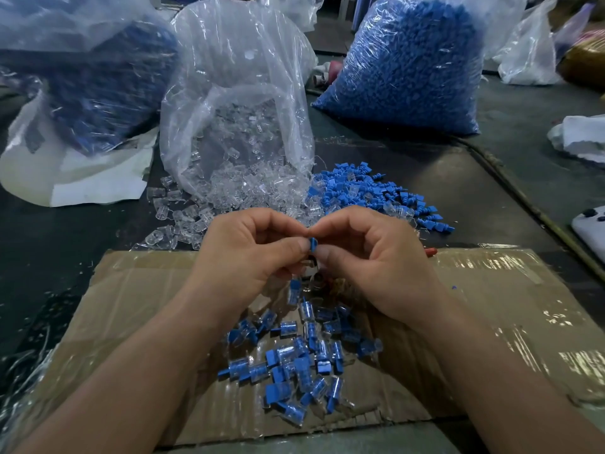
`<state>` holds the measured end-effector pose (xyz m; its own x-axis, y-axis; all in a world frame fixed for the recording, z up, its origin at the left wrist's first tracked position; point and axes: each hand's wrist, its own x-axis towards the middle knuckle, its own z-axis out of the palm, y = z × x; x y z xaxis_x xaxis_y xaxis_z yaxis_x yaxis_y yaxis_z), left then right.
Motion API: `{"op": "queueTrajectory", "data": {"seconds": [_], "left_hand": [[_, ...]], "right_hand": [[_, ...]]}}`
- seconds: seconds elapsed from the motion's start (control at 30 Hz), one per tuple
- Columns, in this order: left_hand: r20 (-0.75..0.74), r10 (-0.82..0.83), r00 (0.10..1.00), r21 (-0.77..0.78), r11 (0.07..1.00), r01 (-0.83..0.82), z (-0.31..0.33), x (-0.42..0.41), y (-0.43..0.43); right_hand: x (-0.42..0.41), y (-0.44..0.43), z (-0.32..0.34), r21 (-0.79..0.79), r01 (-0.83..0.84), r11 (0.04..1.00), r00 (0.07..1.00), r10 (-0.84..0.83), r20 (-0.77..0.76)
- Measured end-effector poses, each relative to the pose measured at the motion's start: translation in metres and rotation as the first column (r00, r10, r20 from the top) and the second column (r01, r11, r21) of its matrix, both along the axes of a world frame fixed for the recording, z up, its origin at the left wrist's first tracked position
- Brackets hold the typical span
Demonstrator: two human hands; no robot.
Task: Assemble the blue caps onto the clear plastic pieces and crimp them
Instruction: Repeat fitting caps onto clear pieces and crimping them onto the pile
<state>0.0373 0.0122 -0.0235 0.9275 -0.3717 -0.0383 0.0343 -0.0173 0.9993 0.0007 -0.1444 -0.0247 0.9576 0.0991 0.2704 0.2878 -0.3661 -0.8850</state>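
My left hand and my right hand meet at the centre of the view, and both pinch one small blue cap between thumbs and fingertips. A clear plastic piece under the cap is mostly hidden by my fingers. Below my hands, several assembled blue-and-clear pieces lie in a heap on a flattened cardboard sheet. Loose clear pieces spill from an open transparent bag. Loose blue caps lie in a pile to the right of that bag.
A large sealed bag of blue caps stands at the back right. Another bag with dark blue contents sits at the back left on white sheeting. White cloth and a pale object lie at the right edge of the dark table.
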Motion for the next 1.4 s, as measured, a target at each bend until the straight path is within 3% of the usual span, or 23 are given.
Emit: {"op": "queueTrajectory", "data": {"seconds": [0.2, 0.57, 0.73, 1.03, 1.4], "left_hand": [[0.061, -0.003, 0.998, -0.012, 1.000, 0.004, -0.0005, -0.0003, -0.0006], [-0.006, 0.005, 1.000, -0.046, 0.999, -0.005, 0.0005, -0.0018, -0.0021], [-0.074, 0.019, 0.997, -0.084, 0.996, -0.025, 0.0015, 0.0014, 0.0001], [-0.207, -0.096, 0.974, -0.181, 0.982, 0.058, -0.0019, 0.0049, 0.0023], [-0.189, -0.114, 0.975, -0.147, 0.985, 0.086, -0.0021, 0.0053, 0.0028]], "right_hand": [[0.0014, 0.0008, 0.0015, 0.016, 0.028, 0.999, 0.998, -0.027, -0.060], [0.0006, 0.0007, 0.0006, -0.036, 0.056, 0.998, 0.998, -0.056, -0.004], [-0.0010, 0.0017, -0.0003, -0.035, 0.001, 0.999, 0.998, 0.001, 0.055], [0.0014, 0.0003, -0.0048, -0.072, 0.068, 0.995, 0.980, -0.054, 0.191], [0.0034, -0.0030, -0.0045, -0.308, 0.143, 0.941, 0.932, -0.023, 0.361]]}}
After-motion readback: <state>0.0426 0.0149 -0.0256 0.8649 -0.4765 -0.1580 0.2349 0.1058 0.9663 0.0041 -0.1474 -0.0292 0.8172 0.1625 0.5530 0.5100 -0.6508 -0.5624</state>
